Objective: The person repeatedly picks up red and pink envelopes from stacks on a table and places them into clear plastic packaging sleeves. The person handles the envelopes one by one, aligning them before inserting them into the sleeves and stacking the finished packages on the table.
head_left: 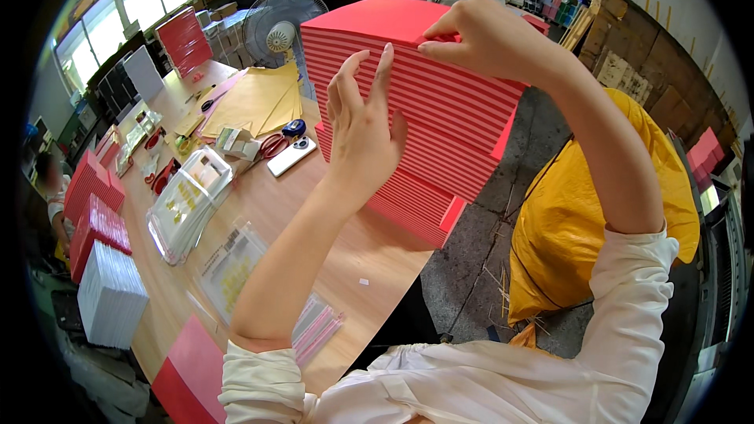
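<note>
A tall stack of red cards, its side striped red and pink, stands at the near right end of the wooden table. My left hand is raised before the stack's front face, open, with its fingers apart and nothing in them. At the top edge of the stack, my right hand is closed, thumb and forefinger pinched at the edge of the uppermost red card. How much of that card lies in the pinch is partly hidden by the fingers. Beneath the upper pile, a lower part of the stack sits slightly offset.
On the wooden table lie a white phone, red-handled scissors, a blue tape measure, yellow envelopes and a clear plastic box. A yellow sack stands right. A fan and other people are behind.
</note>
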